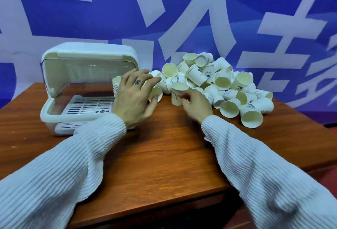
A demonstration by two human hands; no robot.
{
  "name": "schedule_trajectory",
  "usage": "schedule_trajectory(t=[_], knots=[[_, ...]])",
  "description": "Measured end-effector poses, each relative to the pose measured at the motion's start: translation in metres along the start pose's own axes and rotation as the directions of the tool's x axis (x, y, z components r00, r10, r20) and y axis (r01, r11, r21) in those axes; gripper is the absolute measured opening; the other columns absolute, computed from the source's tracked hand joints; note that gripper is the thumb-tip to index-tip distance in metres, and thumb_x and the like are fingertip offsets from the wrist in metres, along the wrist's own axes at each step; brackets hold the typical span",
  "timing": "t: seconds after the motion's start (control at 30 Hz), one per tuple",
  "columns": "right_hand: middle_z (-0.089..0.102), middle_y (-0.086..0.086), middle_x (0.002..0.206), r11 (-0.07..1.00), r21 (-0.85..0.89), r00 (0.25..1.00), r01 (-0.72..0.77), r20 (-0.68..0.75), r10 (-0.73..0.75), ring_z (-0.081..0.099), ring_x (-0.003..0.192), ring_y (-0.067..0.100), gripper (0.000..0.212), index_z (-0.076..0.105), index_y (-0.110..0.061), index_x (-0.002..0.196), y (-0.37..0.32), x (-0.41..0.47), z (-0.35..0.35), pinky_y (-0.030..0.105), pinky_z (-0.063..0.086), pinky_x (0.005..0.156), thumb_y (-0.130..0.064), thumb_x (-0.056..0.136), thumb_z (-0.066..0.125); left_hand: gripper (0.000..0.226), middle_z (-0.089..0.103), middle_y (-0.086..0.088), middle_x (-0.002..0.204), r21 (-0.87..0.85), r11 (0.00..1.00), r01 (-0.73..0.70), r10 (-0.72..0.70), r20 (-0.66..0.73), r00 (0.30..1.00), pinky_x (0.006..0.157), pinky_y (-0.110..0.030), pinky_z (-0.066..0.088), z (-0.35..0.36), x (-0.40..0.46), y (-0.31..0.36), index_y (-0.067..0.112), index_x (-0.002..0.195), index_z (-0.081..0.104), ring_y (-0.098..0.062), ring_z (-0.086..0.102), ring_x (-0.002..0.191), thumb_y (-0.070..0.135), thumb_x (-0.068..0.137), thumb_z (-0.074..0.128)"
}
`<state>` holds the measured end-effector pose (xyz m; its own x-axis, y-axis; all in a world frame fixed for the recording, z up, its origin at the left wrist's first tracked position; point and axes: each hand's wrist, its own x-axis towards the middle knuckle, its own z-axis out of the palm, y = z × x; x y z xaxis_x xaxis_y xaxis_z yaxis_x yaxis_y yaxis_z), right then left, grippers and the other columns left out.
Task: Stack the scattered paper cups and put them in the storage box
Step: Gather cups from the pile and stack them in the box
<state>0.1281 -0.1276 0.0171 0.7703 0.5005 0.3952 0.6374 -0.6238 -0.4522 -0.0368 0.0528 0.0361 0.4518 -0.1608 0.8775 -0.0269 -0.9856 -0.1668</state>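
Head view, wooden bench [164,152], both arms in white ribbed sleeves [60,174].

Left hand [134,94]: back of hand up, fingers spread and loosely bent, hovering at the left edge of the cup pile. A small dark mark sits on the back of one finger. Thumb tip touches or sits right at the rim of a tipped cup [155,94] lying on its side, mouth toward camera. No clear grip on it. A short stack of cups [116,84] shows just behind the hand, at the storage box opening; whether the hand holds that stack I cannot tell.

Right hand [196,103]: fingers curled around an upright cup [178,93] standing on the bench, pinching its side wall. Cup has a small line drawing printed on it, not readable.

Cup pile [218,83]: loose heap of white paper cups, right of centre at the back of the bench, most on their sides, mouths facing various ways. Print legible in places: "Beer" on one cup [174,80] near the left of the heap, a "%" sign on two others, blue round logos on a few, their text too small to read.

Storage box [87,83]: white plastic, left on the bench, clear flip lid raised, slotted tray floor visible inside. A small row of printed marks at the tray's front edge, unreadable.

Backdrop [182,10]: blue banner with large white characters, cropped, not readable as words.
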Motion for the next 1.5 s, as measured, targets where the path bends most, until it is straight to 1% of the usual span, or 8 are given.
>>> schedule_trajectory(t=[0.13,0.37,0.6,0.73,0.83,0.97,1.2,1.5], knots=[[0.046,0.010,0.151,0.929,-0.365,0.995,-0.059,0.055,0.085,0.043,0.139,0.035,0.050,0.058,-0.027,0.138,0.037,0.001,-0.019,0.048,0.044,0.107,-0.031,0.088,0.061,0.047,0.064,-0.012,0.123,-0.221,0.974,-0.048,0.064,0.065,0.996,0.104,-0.050,0.043,0.016,0.007,0.059,0.008,0.130,0.063,-0.035,0.057,0.123,0.027,0.087,0.064],[0.047,0.011,0.129,0.954,-0.252,0.983,-0.161,0.043,0.177,0.057,0.112,0.038,0.035,0.051,-0.024,0.106,0.063,-0.011,-0.027,0.043,0.049,0.093,-0.040,0.082,0.072,0.049,0.052,-0.004,0.137,-0.403,0.866,0.296,-0.124,0.401,0.908,0.104,-0.048,0.046,0.049,-0.018,0.094,0.019,0.139,0.054,-0.024,0.052,0.126,0.038,0.094,0.056],[0.064,-0.003,0.125,0.737,0.613,0.950,-0.284,0.284,0.130,0.066,0.112,0.012,0.070,0.053,-0.028,0.137,0.026,-0.053,-0.018,0.035,0.054,0.099,-0.027,0.069,0.074,0.088,0.066,0.011,0.120,-0.385,0.255,0.887,-0.503,0.730,0.462,0.097,-0.032,0.049,0.074,-0.028,0.081,0.029,0.152,0.037,-0.003,0.065,0.103,0.081,0.081,0.047],[0.072,-0.011,0.116,0.728,0.645,0.922,-0.230,0.383,-0.048,0.073,0.099,0.006,0.047,0.067,-0.034,0.124,0.010,-0.060,-0.009,0.023,0.057,0.079,-0.039,0.079,0.081,0.056,0.067,0.016,0.107,-0.467,0.129,0.875,-0.557,0.695,0.454,0.080,-0.018,0.044,0.072,-0.031,0.075,0.027,0.129,0.059,0.007,0.061,0.098,0.064,0.087,0.061],[0.075,-0.013,0.104,0.764,0.619,0.976,-0.181,0.210,0.060,0.070,0.100,0.009,0.027,0.074,-0.031,0.112,-0.003,-0.035,-0.006,0.033,0.056,0.087,-0.045,0.089,0.069,0.018,0.066,0.017,0.077,-0.550,0.159,0.820,-0.609,0.599,0.520,0.073,-0.030,0.045,0.065,-0.034,0.077,0.028,0.089,0.066,-0.001,0.059,0.074,0.039,0.102,0.059],[0.057,0.005,0.148,0.993,-0.015,0.993,0.114,0.026,-0.114,0.047,0.140,0.026,0.046,0.057,-0.017,0.145,-0.005,0.014,-0.001,0.040,0.036,0.118,-0.023,0.100,0.055,0.034,0.061,0.003,0.077,-0.514,0.358,0.780,-0.621,0.493,0.610,0.071,-0.038,0.042,0.053,-0.033,0.079,0.018,0.085,0.059,-0.018,0.057,0.078,0.040,0.103,0.042],[0.070,0.007,0.111,0.831,-0.498,0.969,0.248,0.123,-0.215,0.060,0.108,0.036,0.023,0.069,-0.021,0.111,-0.006,0.027,0.008,0.042,0.043,0.087,-0.024,0.093,0.056,0.037,0.067,-0.005,0.097,-0.520,0.510,0.686,-0.570,0.394,0.722,0.084,-0.035,0.043,0.046,-0.030,0.076,0.010,0.102,0.068,-0.021,0.059,0.096,0.037,0.099,0.043],[0.072,-0.001,0.092,0.925,0.209,0.896,0.318,-0.386,-0.221,0.065,0.091,0.022,0.019,0.076,-0.014,0.099,-0.047,0.000,-0.034,0.042,0.052,0.085,-0.024,0.090,0.063,0.009,0.060,0.005,0.096,-0.588,0.685,0.431,-0.596,-0.112,0.795,0.084,-0.028,0.042,-0.011,0.006,0.063,0.006,0.094,0.066,-0.021,0.055,0.093,0.010,0.089,0.059]])
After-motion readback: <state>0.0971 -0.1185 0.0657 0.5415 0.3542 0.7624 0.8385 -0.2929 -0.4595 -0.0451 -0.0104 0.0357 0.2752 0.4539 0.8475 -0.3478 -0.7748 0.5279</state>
